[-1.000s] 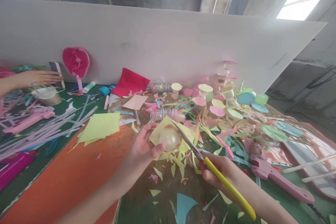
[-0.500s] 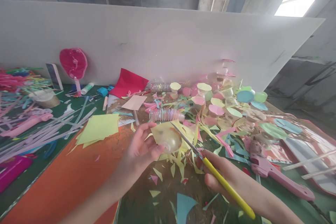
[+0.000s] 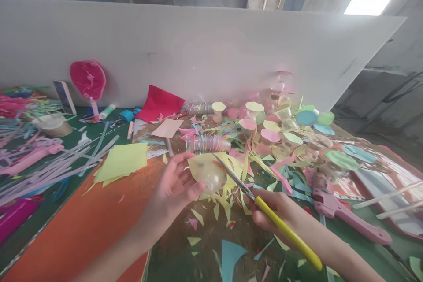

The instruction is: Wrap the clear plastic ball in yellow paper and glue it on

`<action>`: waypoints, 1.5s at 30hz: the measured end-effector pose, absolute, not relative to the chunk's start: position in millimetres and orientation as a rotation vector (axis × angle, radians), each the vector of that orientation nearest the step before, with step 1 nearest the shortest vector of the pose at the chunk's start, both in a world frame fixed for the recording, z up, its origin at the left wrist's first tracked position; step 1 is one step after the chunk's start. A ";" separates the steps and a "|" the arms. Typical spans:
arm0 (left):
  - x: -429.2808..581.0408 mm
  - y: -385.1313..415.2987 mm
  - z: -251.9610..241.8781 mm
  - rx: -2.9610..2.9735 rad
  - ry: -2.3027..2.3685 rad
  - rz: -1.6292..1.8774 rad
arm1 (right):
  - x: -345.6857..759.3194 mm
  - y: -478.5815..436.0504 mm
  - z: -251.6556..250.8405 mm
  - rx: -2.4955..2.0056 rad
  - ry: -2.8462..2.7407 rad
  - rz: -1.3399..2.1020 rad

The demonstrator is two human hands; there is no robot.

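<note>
Left of centre, yellow sheets (image 3: 124,161) lie stacked. At the frame's middle, the left hand (image 3: 173,191) pinches a clear plastic dome (image 3: 213,178) and yellow paper (image 3: 197,163) between thumb and fingers. Scissors (image 3: 274,218) angle across the paper, gripped in the right hand's (image 3: 280,205) curled fingers. A pink glue gun (image 3: 350,220) lies lower right.

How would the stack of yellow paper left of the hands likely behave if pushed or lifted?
The stack of yellow paper would probably slide apart if pushed, since its corners fan out unevenly. Lifted sheets are likely light and floppy, as their edges look thin. Tipping seems unlikely, since it lies flat and low.
</note>
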State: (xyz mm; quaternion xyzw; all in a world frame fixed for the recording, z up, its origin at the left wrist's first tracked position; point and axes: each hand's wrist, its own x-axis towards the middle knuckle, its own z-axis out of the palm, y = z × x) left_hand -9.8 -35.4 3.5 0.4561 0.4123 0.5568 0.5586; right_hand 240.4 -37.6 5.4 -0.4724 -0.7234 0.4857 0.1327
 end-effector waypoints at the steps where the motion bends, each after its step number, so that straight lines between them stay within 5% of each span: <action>1: -9.4 -35.4 4.1 1.071 0.974 1.323 | 240.4 -37.2 5.2 -1.377 -2.098 1.408; 45: -13.8 -38.2 6.8 1.197 1.012 1.324 | 239.2 -38.0 10.4 -1.412 -2.115 1.437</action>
